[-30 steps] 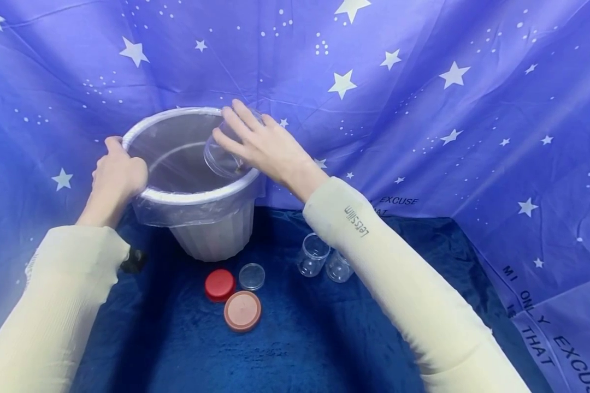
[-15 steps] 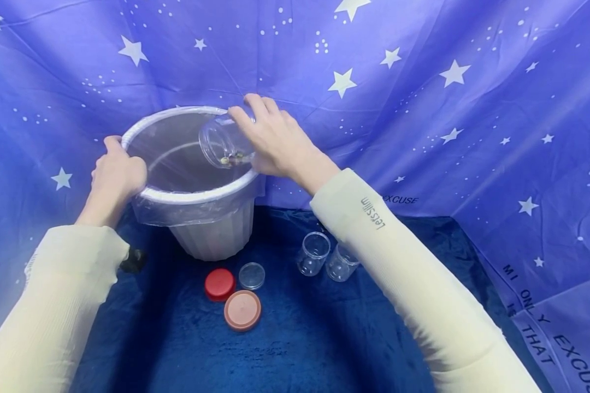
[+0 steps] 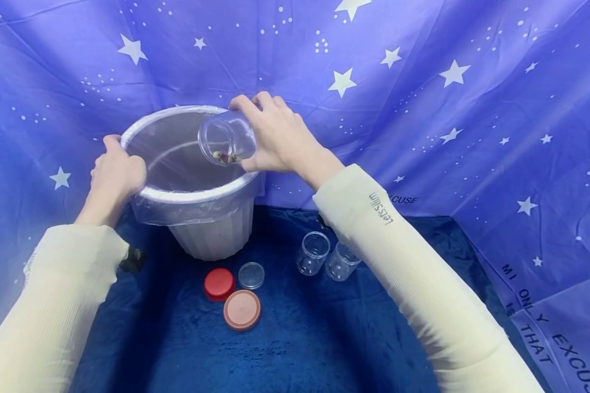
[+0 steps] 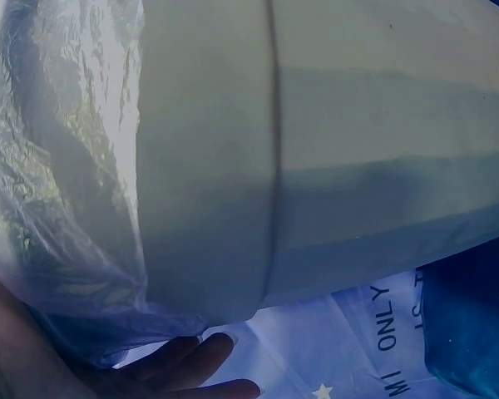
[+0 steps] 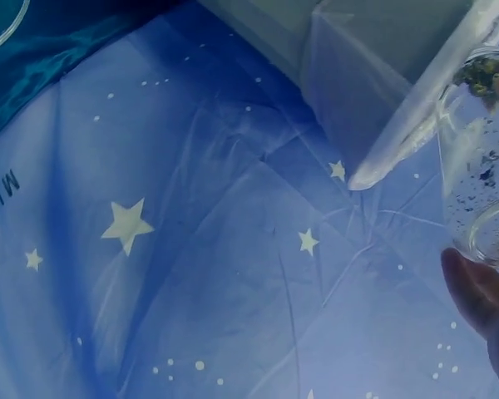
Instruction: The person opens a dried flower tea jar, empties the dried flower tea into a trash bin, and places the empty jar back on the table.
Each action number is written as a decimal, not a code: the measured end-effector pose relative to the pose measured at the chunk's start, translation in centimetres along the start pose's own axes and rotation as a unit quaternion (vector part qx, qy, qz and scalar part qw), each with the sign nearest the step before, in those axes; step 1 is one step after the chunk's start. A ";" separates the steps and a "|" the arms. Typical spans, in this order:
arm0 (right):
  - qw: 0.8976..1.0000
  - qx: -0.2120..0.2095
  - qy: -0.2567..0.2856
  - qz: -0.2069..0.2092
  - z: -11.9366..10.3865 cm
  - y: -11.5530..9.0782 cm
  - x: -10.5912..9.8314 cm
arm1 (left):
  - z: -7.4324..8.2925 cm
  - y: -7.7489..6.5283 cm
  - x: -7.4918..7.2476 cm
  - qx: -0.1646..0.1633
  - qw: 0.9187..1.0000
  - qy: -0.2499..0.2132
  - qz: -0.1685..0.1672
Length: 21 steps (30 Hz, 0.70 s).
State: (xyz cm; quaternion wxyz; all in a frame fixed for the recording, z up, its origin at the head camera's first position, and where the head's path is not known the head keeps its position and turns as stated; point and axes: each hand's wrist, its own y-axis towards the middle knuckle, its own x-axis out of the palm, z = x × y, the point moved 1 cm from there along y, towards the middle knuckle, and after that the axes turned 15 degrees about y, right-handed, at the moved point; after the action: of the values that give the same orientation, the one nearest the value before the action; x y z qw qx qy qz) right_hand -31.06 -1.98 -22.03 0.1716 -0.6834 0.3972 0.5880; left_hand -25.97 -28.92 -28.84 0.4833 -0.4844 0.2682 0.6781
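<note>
A white trash can (image 3: 211, 234) lined with a clear plastic bag (image 3: 152, 212) stands upright at centre left. My left hand (image 3: 117, 172) grips its rim on the left side; in the left wrist view, fingers (image 4: 204, 357) show beside the bag's edge. Over the can's right rim, my right hand (image 3: 282, 136) holds a clear jar (image 3: 241, 131) by its base end, tipped on its side with the mouth facing left into the can. Small dried plant bits (image 3: 223, 157) lie along the jar's lower wall. In the right wrist view, dark specks cling inside the jar (image 5: 482, 166).
Two clear jars (image 3: 313, 254) stand on the dark blue cloth (image 3: 285, 349) to the right, one partly behind my right sleeve. In front of the can lie a red lid (image 3: 219, 284), a clear lid (image 3: 251, 275) and a pinkish lid (image 3: 242, 310). A starry purple curtain (image 3: 295, 65) hangs behind.
My right hand has shifted right and slightly up, turning the jar onto its side, so the plant bits now show near its mouth. The left hand keeps its place on the rim.
</note>
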 end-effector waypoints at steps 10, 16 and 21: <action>0.987 0.130 0.095 0.013 -0.7 0.5 0.5 | 0.1 -0.1 -0.1 -0.002 1.000 -0.003 -0.003; 0.985 0.140 0.095 0.013 -1.0 0.6 0.8 | 0.1 0.0 0.0 -0.003 1.000 -0.005 -0.004; 0.996 0.074 0.044 -0.012 -1.3 0.7 1.1 | 0.0 0.1 0.0 -0.004 1.000 -0.005 -0.002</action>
State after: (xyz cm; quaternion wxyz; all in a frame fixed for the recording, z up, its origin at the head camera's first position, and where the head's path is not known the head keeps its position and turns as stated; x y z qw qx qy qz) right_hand -30.72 -3.75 -22.54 0.2114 -0.6989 0.4385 0.5240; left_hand -26.05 -28.93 -28.85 0.4839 -0.4838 0.2623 0.6805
